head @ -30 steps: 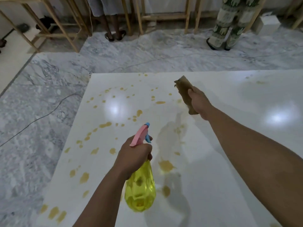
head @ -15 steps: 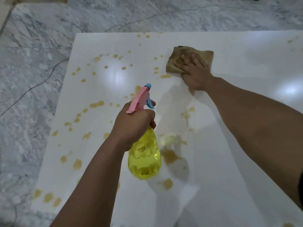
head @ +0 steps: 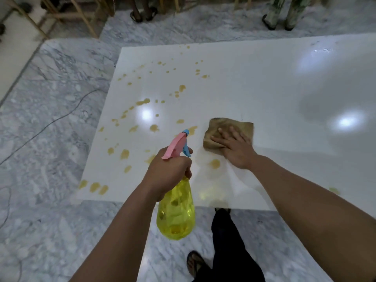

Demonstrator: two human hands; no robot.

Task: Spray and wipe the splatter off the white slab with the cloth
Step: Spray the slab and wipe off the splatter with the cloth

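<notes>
**Cloth dragged back toward the near edge**

Since half a second earlier, the right hand (head: 234, 148) had pulled the brown cloth (head: 228, 135) from the far part of the white slab (head: 264, 82) toward the person, stopping just right of the spray nozzle. It pressed the cloth flat, fingers straight and spread. Where the cloth had passed, the slab showed no spots. The left hand (head: 169, 174) gripped the neck of the yellow spray bottle (head: 176, 212), pink head pointing away, held above the slab's near edge. Yellow-brown splatter (head: 142, 102) covered the slab's left half; one spot (head: 215, 163) lay just beside the right wrist. A cable (head: 50, 121) trailed across the marble floor (head: 50, 78) to the left. Beyond the slab stood two people's feet and wooden frames (head: 85, 19).
</notes>
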